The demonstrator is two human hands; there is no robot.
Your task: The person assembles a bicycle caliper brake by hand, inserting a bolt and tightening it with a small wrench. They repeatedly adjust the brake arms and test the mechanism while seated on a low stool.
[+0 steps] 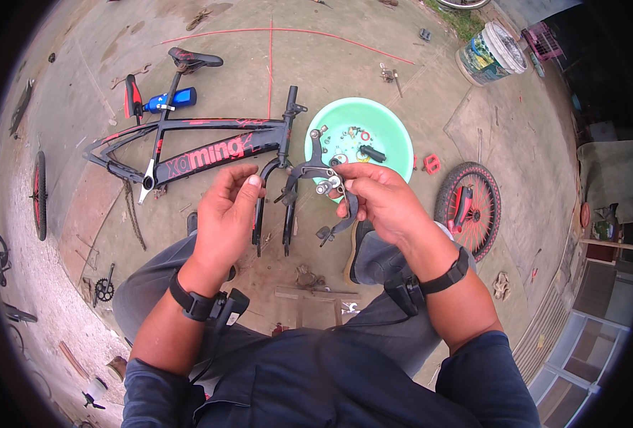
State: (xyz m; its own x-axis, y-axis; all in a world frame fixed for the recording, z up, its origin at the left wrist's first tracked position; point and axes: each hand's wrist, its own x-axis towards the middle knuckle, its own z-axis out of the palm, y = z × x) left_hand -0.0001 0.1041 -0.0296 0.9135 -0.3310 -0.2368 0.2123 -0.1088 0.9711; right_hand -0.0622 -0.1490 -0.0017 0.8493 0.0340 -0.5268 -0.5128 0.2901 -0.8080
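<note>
A black bicycle caliper brake with curved arms and a silver bolt is pinched in my right hand, held above the near edge of the basin. My left hand is to the left of the brake and apart from it, thumb against curled fingers; whether something small sits between them I cannot make out. Beyond my hands a black bicycle frame with pink-red lettering lies on the ground, its fork pointing toward me. The light green basin holds several small parts and a black grip.
A red-rimmed wheel lies at right beside a red pedal. A white bucket stands far right. At left are another wheel, a chain and a crank with chainring. Red cable housing lies beyond the frame.
</note>
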